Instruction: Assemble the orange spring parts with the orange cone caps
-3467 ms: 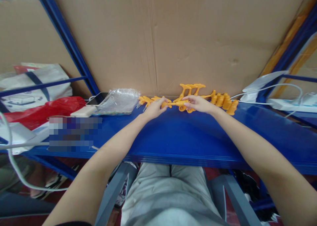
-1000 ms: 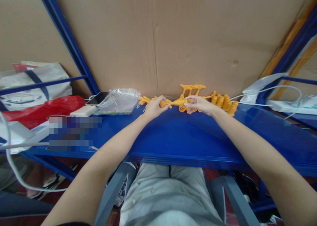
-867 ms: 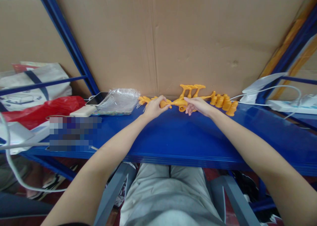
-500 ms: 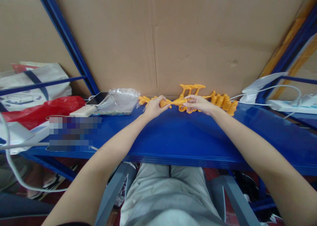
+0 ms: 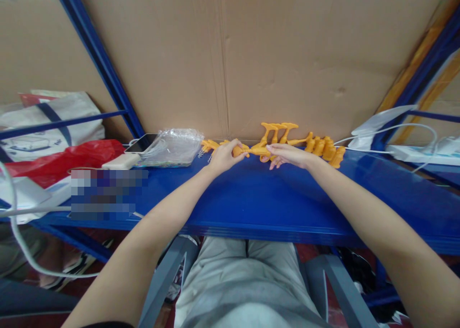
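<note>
Both hands meet over an orange plastic piece [image 5: 256, 150] at the desk's [image 5: 251, 198] twelve o'clock edge, left hand [image 5: 223, 156] clamped on one end, right hand [image 5: 287, 154] pinching the other, apparently mid-joining, needing a steady push

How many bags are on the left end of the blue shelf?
3: clear plastic bag beside the phone, red bag further left, white tote bag behind it. Others may be hidden.

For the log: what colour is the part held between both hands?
Orange part, clearest in the head view.
</note>
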`<state>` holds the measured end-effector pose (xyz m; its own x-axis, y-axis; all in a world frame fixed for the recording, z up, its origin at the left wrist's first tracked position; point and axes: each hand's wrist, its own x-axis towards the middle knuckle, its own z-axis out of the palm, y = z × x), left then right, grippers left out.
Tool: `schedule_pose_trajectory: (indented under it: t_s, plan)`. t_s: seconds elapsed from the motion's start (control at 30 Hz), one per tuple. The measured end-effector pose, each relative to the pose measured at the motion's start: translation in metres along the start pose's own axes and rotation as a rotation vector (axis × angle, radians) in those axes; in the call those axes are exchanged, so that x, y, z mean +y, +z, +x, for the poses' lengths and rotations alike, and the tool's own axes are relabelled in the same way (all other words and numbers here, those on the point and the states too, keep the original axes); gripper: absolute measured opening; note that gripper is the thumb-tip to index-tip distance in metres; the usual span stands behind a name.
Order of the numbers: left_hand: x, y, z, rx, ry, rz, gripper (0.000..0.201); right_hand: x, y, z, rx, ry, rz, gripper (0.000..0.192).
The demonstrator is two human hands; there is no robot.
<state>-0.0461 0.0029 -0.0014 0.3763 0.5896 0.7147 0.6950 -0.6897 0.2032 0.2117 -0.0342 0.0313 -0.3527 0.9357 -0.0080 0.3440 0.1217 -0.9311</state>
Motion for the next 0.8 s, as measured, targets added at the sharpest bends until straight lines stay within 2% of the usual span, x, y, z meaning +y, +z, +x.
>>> schedule_pose_trajectory:
  t_s: [0.1,0.23,0.3,0.8]
  plan:
    - [-0.0010,0.0011,-0.0006,-0.014,0.001,0.015,0.024,0.0008,-0.0061,-0.0028,-0.097,-0.025,-0.003,0.039]
    - [0.0006,0.0006,-0.0011,-0.021,0.005,0.021,0.024,0.0038,-0.0086,-0.0001,-0.086,-0.013,0.002,0.019]
    - [0.0016,-0.0002,-0.0010,-0.023,0.003,0.022,0.023,0.0043,-0.0082,0.0014,-0.089,0.000,0.026,0.016]
    - [0.0008,-0.0002,-0.0009,-0.019,-0.003,0.028,0.025,-0.0006,-0.0037,-0.0014,-0.107,0.017,0.089,0.033]
